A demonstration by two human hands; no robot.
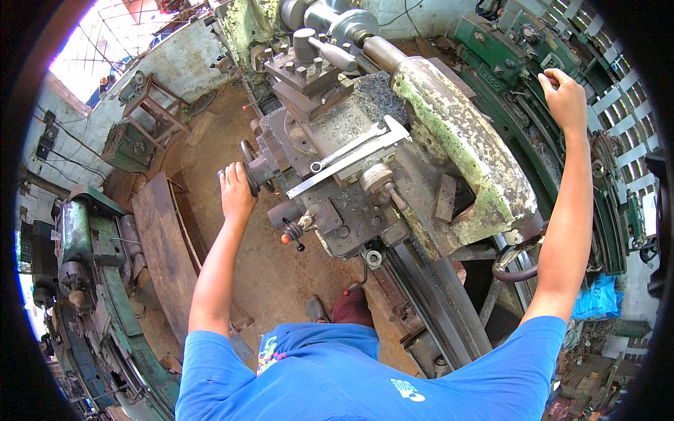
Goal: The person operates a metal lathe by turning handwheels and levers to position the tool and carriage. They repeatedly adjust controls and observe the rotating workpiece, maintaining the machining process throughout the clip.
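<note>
My left hand (237, 191) is closed over the dark handwheel (254, 184) at the near left side of a metal lathe's carriage. Held up on the right, my right hand (565, 100) has its fingers curled, with no object showing in it; behind it stands a green machine. On the carriage a steel vernier caliper (335, 172) lies aslant, and alongside it rests a spanner (345, 150). Beyond these sits the tool post (302, 73) with its bolts and a clamping lever (333, 55). The worn green tailstock (467, 137) is right of the carriage.
Below my right forearm is the tailstock handwheel (516, 274). Red-knobbed levers (286, 238) jut from the carriage. A green lathe (537, 126) stands at the far right, another machine (105, 295) at left. A wooden bench (165, 224) and a blue bag (598, 298) are near.
</note>
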